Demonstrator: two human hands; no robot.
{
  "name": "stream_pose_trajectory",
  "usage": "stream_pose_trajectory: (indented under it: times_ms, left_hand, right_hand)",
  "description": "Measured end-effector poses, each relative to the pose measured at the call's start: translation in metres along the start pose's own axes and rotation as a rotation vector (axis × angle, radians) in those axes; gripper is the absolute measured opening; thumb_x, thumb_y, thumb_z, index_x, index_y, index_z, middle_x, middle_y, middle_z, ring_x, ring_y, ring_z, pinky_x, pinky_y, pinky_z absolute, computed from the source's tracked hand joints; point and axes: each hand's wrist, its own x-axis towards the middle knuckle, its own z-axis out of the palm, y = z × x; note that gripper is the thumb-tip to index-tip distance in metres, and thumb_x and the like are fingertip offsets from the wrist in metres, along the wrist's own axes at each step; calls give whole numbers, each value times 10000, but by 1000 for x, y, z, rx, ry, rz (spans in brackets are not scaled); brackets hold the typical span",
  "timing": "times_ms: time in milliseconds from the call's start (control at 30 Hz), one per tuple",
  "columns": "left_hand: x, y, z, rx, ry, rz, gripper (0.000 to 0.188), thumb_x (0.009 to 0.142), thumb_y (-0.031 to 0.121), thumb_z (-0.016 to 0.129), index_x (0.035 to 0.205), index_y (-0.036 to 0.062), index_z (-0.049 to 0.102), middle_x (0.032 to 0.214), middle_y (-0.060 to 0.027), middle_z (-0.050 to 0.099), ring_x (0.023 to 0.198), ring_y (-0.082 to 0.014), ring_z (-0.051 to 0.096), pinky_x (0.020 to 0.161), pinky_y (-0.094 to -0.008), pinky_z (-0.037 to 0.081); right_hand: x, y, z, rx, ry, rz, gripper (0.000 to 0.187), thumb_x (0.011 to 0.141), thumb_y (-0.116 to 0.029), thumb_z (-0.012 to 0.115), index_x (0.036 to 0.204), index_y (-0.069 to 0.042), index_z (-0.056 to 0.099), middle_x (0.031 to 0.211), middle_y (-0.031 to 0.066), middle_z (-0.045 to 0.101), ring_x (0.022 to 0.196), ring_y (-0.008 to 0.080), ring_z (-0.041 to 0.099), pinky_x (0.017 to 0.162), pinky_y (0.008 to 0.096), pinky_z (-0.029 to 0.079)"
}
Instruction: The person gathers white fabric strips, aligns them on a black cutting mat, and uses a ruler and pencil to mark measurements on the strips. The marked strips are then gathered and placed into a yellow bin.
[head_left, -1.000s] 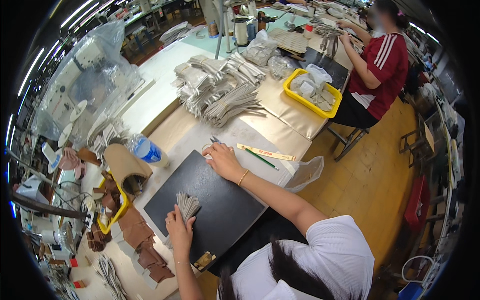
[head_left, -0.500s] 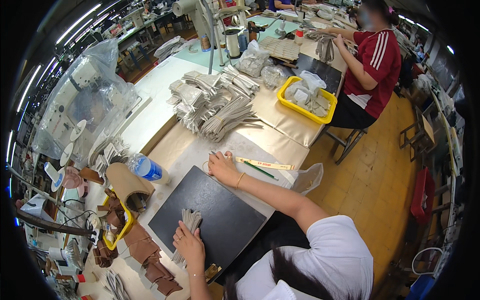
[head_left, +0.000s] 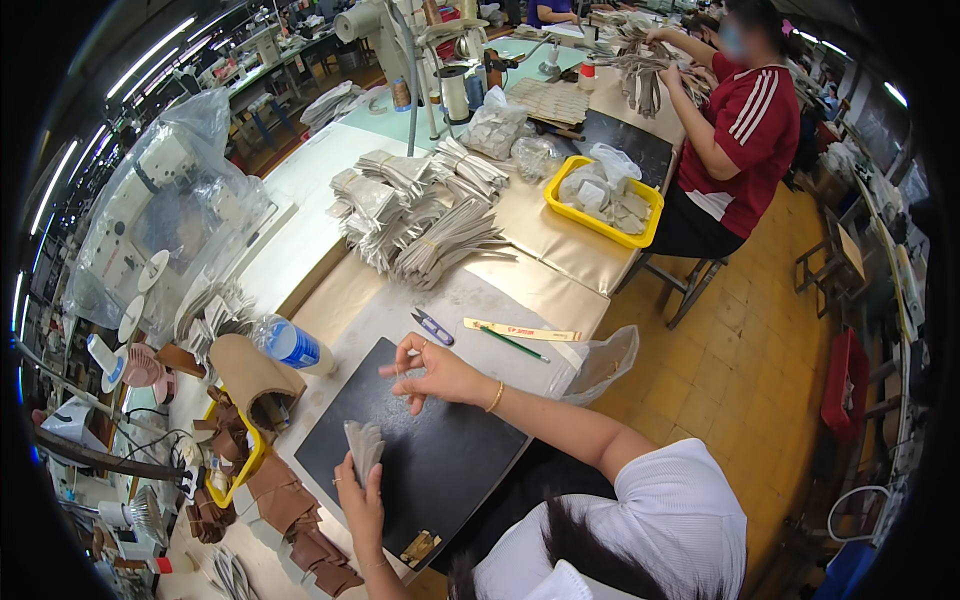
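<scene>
My left hand is closed round a small bundle of grey strips, tilted up above the near left part of a black board. Over the board's far edge, my right hand has its fingers bent and apart; whether something thin lies between them I cannot make out. Just beyond it are purple-handled thread snips. A green pencil and a cream printed strip lie to their right.
Banded piles of grey strips stand farther back. To the left are a bottle, a curved brown board and brown pieces. A yellow basket sits near a co-worker in red.
My right hand has left the snips and moved nearer over the black board, its fingers spreading. My left hand has lifted and tilted the bundle of grey strips.
</scene>
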Motion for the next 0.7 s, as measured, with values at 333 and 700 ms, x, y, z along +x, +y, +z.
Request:
stream_pose_trajectory:
  times_ms: [333, 700]
  left_hand:
    - [-10, 69, 2, -1237, -74, 31, 653, 959, 453, 628, 1336, -44, 436, 1154, -146, 599, 921, -206, 630, 787, -298, 527]
    - [-19, 59, -11, -1042, -498, -305, 447, 921, 349, 688, 1172, -3, 573, 947, -112, 673, 772, -174, 644, 674, -273, 520]
  right_hand:
    - [-32, 19, 75, 234, -261, -45, 597, 915, -226, 732, 1376, -101, 374, 1330, 68, 521, 1004, 114, 628, 710, 248, 545]
    - [-30, -44, 54, -460, -596, -223, 733, 756, -347, 834, 1358, -115, 487, 1326, 59, 588, 1103, 241, 644, 1044, 475, 381]
